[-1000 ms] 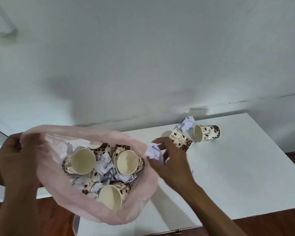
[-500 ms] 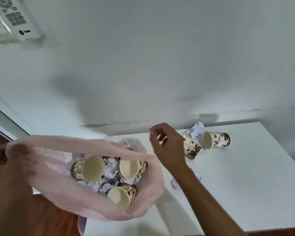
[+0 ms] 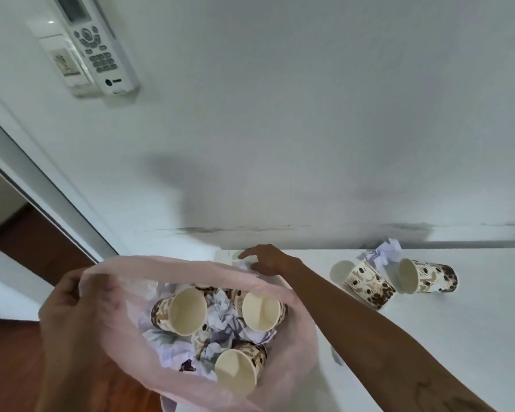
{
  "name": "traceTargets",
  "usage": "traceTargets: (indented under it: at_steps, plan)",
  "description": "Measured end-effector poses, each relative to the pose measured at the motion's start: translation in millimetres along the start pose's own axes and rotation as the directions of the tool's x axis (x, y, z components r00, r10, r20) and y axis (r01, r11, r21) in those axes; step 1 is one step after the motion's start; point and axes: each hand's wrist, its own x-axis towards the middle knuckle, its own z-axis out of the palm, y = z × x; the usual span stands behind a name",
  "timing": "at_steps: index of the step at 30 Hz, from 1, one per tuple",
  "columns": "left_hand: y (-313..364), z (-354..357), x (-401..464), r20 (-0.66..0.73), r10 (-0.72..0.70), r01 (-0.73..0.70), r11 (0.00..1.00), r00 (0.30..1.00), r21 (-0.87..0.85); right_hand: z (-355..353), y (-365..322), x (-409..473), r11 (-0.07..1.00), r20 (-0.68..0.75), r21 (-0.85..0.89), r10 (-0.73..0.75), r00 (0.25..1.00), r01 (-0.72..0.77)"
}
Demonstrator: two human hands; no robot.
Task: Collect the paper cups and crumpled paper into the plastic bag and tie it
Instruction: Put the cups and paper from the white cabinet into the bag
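My left hand (image 3: 72, 316) grips the left rim of a thin pink plastic bag (image 3: 299, 310), which hangs open at the table's left edge. Inside it are three patterned paper cups (image 3: 188, 310) with their mouths up, amid several crumpled paper balls (image 3: 220, 310). My right hand (image 3: 268, 260) reaches past the bag's far rim, with its fingers stretched over a small crumpled paper (image 3: 243, 265) on the table's far left corner and touching it. Two more cups (image 3: 369, 285) (image 3: 425, 276) lie on their sides at the back of the white table (image 3: 428, 337), with a crumpled paper (image 3: 384, 252) behind them.
A white wall rises directly behind the table, with a remote control (image 3: 95, 46) in a holder at the upper left. A door frame (image 3: 42, 185) and dark wooden floor (image 3: 27, 367) lie to the left. A small paper scrap (image 3: 335, 356) sits under my right forearm.
My right hand let go of a crumpled paper over the bag, rose, then swung left and down to the paper at the table's far left corner. The view has tilted upward.
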Motion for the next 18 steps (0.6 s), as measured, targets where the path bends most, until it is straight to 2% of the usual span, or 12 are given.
traceTargets:
  at_steps: [2, 6, 10, 13, 15, 18]
  plan:
    - [1.8, 2.5, 0.8, -0.04, 0.008, -0.009, 1.0, 0.999, -0.019, 3.0, 1.8, 6.9, 0.999, 0.013, -0.03, 0.013, 1.0, -0.013]
    - [-3.4, 2.1, 4.0, -0.078, 0.009, -0.009, 1.0, 0.997, 0.009, 12.2, 14.2, 8.0, 0.997, -0.067, 0.002, 0.075, 0.995, -0.075]
    - [-5.8, 6.3, 3.2, -0.109, -0.029, 0.031, 0.999, 0.994, 0.019, 16.7, 29.6, -0.8, 0.982, -0.183, 0.12, 0.163, 0.969, -0.143]
    - [-3.9, 10.5, 3.1, -0.1, -0.03, 0.029, 1.0, 0.995, -0.009, 11.1, 43.9, -15.2, 0.944, -0.317, 0.267, 0.277, 0.907, -0.195]
    - [4.0, 16.8, 1.8, -0.076, 0.007, -0.007, 1.0, 0.997, 0.005, 4.2, 51.6, -29.7, 0.887, -0.356, 0.41, 0.369, 0.858, -0.211]
    - [19.7, 32.2, 0.4, -0.022, 0.061, -0.061, 0.998, 0.998, 0.01, -11.0, 54.0, -54.3, 0.79, -0.419, 0.589, 0.479, 0.772, -0.17]
